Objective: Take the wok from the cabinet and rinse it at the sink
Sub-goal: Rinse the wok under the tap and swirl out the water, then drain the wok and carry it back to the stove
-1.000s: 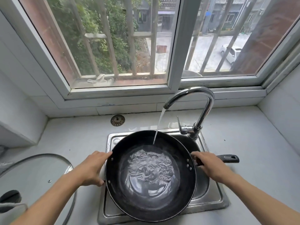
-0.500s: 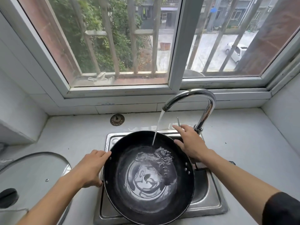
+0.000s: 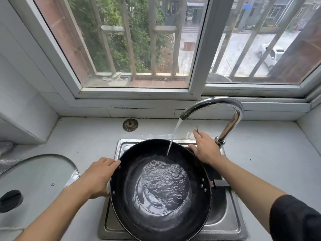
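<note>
Right hand has left the wok handle, fingers spread at tap lever; left hand still grips rim.

Black wok, shiny steel sink and faucet, white countertop, black sleeve.

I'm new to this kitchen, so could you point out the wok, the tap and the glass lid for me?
wok (image 3: pixel 125 197): head view, on the dark inner wall, left side.
tap (image 3: pixel 231 124): head view, on the shiny curved spout's upright part.
glass lid (image 3: pixel 38 173): head view, on the clear glass of the dome.
</note>
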`<state>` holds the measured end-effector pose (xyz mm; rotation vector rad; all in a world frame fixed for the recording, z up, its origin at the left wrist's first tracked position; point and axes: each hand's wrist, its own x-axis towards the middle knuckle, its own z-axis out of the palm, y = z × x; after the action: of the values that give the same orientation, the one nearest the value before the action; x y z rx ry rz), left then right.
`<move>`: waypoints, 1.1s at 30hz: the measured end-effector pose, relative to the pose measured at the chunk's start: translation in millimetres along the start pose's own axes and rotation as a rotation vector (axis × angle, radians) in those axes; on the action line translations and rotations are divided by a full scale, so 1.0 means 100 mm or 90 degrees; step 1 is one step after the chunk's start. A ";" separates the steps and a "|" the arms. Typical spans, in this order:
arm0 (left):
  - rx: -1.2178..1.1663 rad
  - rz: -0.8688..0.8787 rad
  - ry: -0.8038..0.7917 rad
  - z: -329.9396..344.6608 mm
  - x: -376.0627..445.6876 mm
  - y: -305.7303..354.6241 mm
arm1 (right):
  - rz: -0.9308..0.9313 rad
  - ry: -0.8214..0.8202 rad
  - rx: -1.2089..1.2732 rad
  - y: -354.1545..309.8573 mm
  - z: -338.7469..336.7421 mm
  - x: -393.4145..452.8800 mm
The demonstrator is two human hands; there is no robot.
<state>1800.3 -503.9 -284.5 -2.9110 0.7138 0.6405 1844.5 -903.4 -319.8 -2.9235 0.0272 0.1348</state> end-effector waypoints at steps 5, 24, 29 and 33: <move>-0.009 0.002 -0.002 -0.02 -0.02 0.00 | 0.042 0.023 0.044 0.01 -0.04 0.02; 0.011 0.052 0.068 -0.01 -0.23 0.03 | -0.071 -0.032 0.092 0.19 -0.24 -0.75; 0.034 0.113 0.159 -0.05 -0.38 0.09 | -0.062 -0.127 0.057 0.35 -0.16 -1.20; 0.070 0.164 0.242 -0.04 -0.44 0.13 | -0.074 -0.177 0.032 0.45 -0.01 -1.42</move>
<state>1760.0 -497.1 -262.5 -2.8887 1.1370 0.0509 1702.3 -946.0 -314.9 -2.8191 -0.1804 0.5115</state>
